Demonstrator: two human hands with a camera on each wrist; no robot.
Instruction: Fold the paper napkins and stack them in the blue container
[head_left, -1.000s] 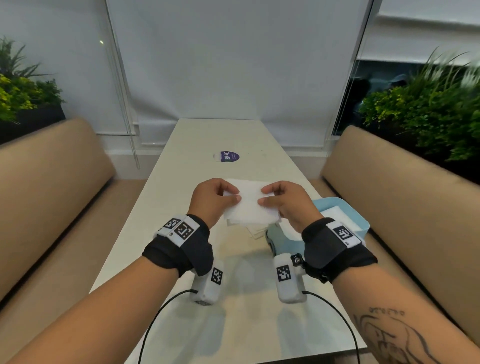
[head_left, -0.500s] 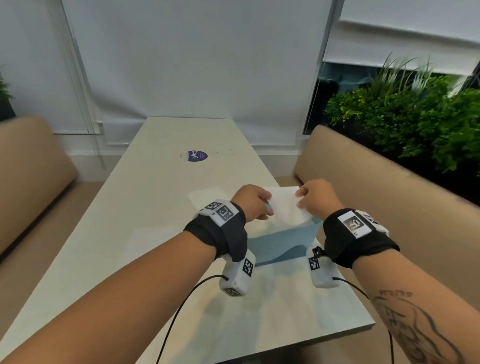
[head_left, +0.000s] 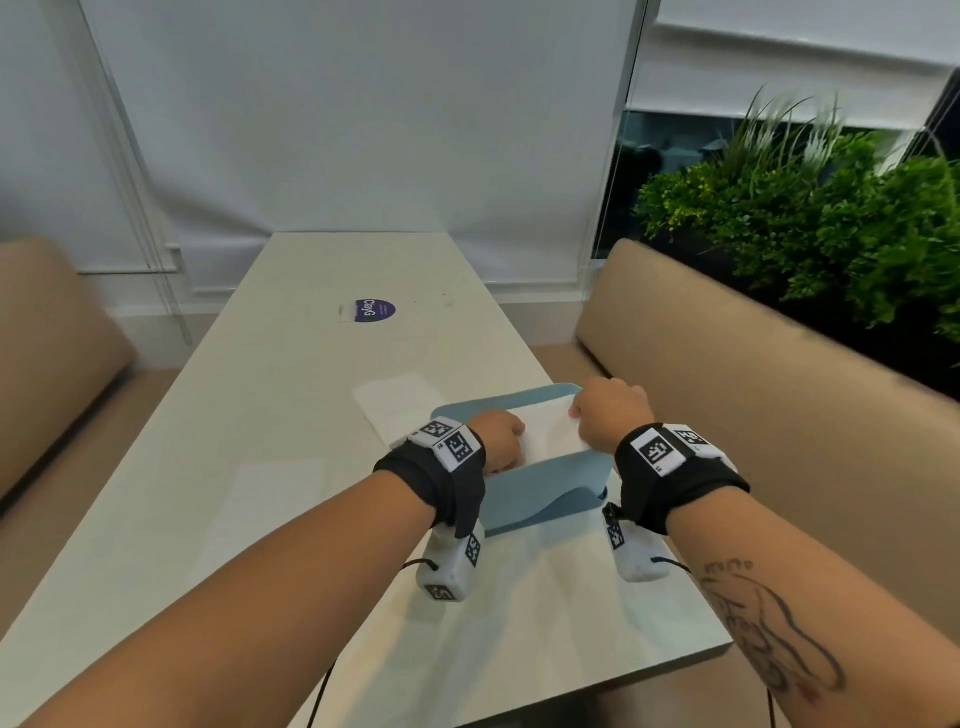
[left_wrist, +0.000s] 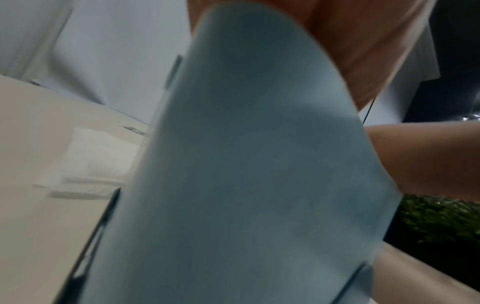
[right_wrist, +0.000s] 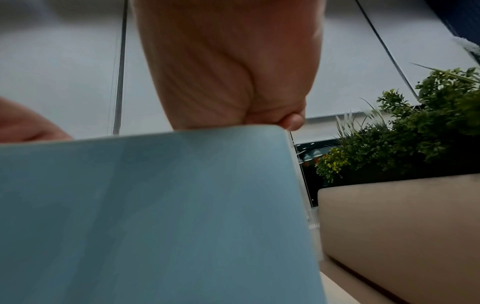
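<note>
Between two tan benches runs a pale table, and near its right edge stands the container, within easy reach of both arms. A folded napkin is held level in the container's open top, its left end gripped by the left hand and its right end by the right hand. In the head view both sets of fingers are seen curled down onto the paper. The fingertips are hidden behind the knuckles, and in the wrist views they are mostly blocked by the blue wall, so the exact pinch cannot be told.

Both ends are judged to be held so that the fold is kept closed and the thin paper stays flat and square to the walls as it is laid in. Whether other napkins lie beneath it cannot be told.

Just beside the container's far left corner a flat napkin lies on the table, probably placed there so that it can be taken up next without a long reach. The stacking step is judged to be in hand, and release is best made only once the paper is seated.
</note>
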